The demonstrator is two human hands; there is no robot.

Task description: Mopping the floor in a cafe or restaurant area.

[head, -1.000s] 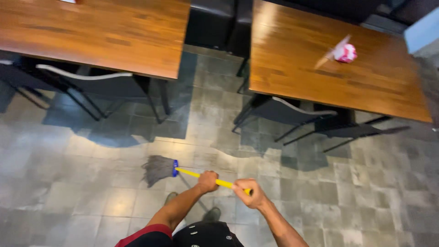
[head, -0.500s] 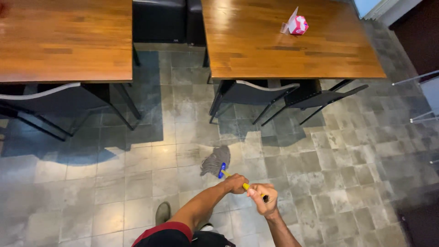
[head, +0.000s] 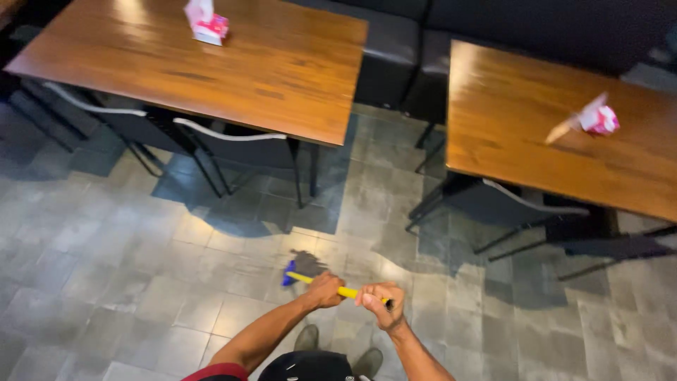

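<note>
Sweeping in progress at lower centre: left hand [head: 326, 289] and right hand [head: 379, 302] are both gripping the yellow broom handle [head: 345, 291], bristles [head: 305, 264] resting on the tiled floor [head: 127, 282], next stroke requiring continued floor contact.

Two bare forearms reach forward from the bottom of the view, converging. The left hand [head: 326, 290] is closed in a fist, knuckles up. The right hand [head: 379, 299] sits just beside it, also clenched, wrist bent slightly. Both elbows are bent.
</note>
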